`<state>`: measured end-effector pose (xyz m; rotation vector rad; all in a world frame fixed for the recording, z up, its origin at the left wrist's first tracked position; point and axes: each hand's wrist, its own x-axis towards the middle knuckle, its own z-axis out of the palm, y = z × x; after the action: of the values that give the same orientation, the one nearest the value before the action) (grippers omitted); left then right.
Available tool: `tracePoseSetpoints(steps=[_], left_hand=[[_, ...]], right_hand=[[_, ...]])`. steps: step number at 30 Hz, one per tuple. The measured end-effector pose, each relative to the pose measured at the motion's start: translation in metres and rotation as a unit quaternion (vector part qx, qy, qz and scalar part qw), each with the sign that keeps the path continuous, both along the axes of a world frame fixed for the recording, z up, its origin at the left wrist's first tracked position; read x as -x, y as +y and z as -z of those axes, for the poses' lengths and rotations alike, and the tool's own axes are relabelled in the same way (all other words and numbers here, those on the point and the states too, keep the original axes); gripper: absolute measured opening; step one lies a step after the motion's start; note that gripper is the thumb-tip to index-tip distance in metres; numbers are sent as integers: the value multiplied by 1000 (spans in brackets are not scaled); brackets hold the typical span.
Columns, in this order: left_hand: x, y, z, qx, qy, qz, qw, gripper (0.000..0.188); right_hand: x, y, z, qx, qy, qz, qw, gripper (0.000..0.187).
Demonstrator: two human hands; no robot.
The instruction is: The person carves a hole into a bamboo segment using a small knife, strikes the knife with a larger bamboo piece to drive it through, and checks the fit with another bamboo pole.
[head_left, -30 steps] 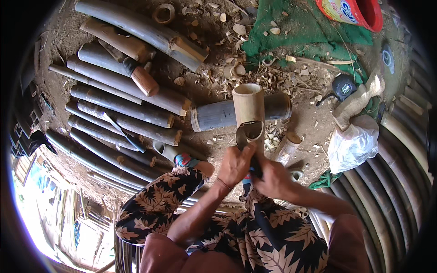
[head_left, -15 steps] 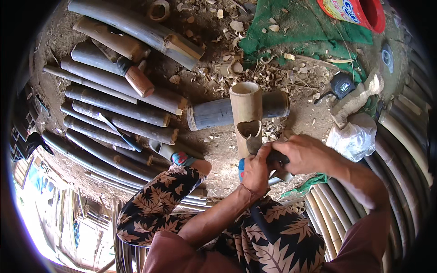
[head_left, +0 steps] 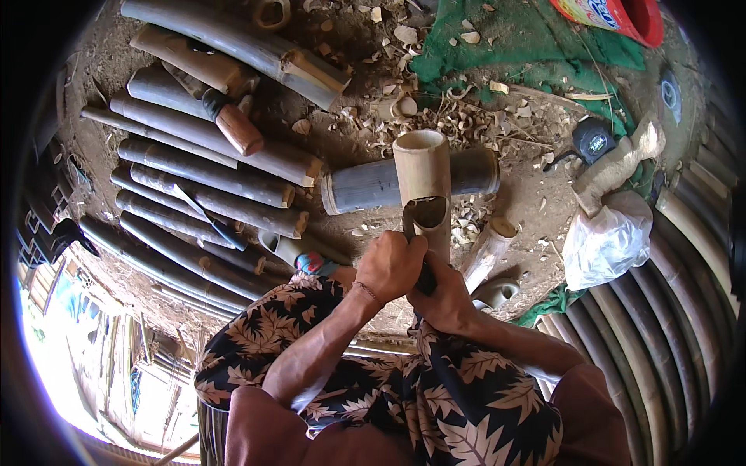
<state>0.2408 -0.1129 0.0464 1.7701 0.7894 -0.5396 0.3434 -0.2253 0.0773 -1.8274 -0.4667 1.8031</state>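
A pale bamboo tube with a notch cut in its side rests across a dark bamboo length, its open end pointing away from me. At the notch's left edge is the dark, narrow blade of a knife. My left hand is closed around the knife near the blade. Just below and to the right, my right hand is closed around its dark lower part. Both hands lie over the near part of the tube and hide it, along with most of the knife.
Dark bamboo lengths lie in rows at left, with a wooden-handled blade and a thin knife on them. A short pale bamboo piece is beside the tube. Shavings, a tape measure and a plastic bag lie beyond and right.
My left hand has shifted left and up beside the notch. My right hand has moved left and down, uncovering the short bamboo piece. The blade has gone from the notch's near end to its left edge.
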Motion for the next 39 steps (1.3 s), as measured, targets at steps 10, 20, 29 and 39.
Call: tracePoseSetpoints(steps=[10, 20, 29, 39], left_hand=[[-63, -86, -12, 634, -69, -639, 430, 49], [-31, -56, -32, 370, 105, -560, 734, 40], [-53, -70, -19, 580, -70, -629, 513, 43], [-38, -54, -26, 400, 137, -567, 707, 37]], right_hand=[[-130, 70, -41, -109, -176, -651, 730, 39], [-82, 7, -7, -36, 16, -364, 931, 41], [-120, 67, -46, -77, -147, -581, 797, 36], [-99, 42, -18, 39, -3, -446, 894, 47]])
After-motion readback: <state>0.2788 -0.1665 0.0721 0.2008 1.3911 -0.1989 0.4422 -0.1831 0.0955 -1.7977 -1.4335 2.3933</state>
